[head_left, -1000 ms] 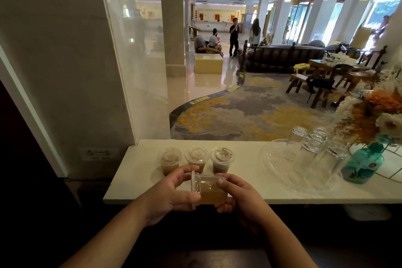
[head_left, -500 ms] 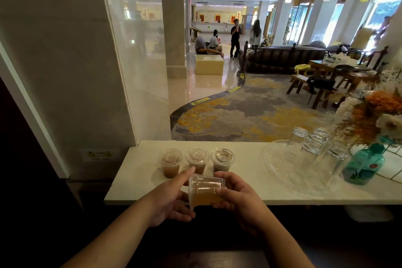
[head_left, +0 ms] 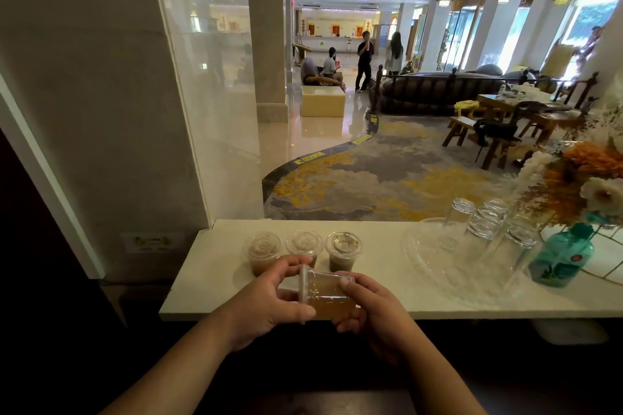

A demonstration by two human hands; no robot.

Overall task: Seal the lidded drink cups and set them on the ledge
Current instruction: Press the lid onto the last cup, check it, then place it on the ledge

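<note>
A clear plastic drink cup (head_left: 326, 295) holding amber liquid lies on its side between both hands, its lid facing left. My left hand (head_left: 269, 300) presses on the lid end, thumb underneath and fingers over the rim. My right hand (head_left: 367, 307) grips the cup's base end. The cup hovers over the front edge of the pale stone ledge (head_left: 215, 280). Behind it, three lidded cups stand upright in a row on the ledge: the left cup (head_left: 262, 251), the middle cup (head_left: 304, 243) partly hidden by my fingers, and the right cup (head_left: 343, 249).
A clear tray (head_left: 431, 266) with several upturned glasses (head_left: 485, 222) sits on the ledge to the right. A teal bottle (head_left: 563, 254) and a flower arrangement (head_left: 583, 178) stand at the far right. A stone wall (head_left: 84, 111) bounds the left; a lobby with people lies beyond.
The cup has stayed on its side between my hands and shifted slightly. My left fingers have moved further over the lid's rim. The three cups on the ledge have not moved.
</note>
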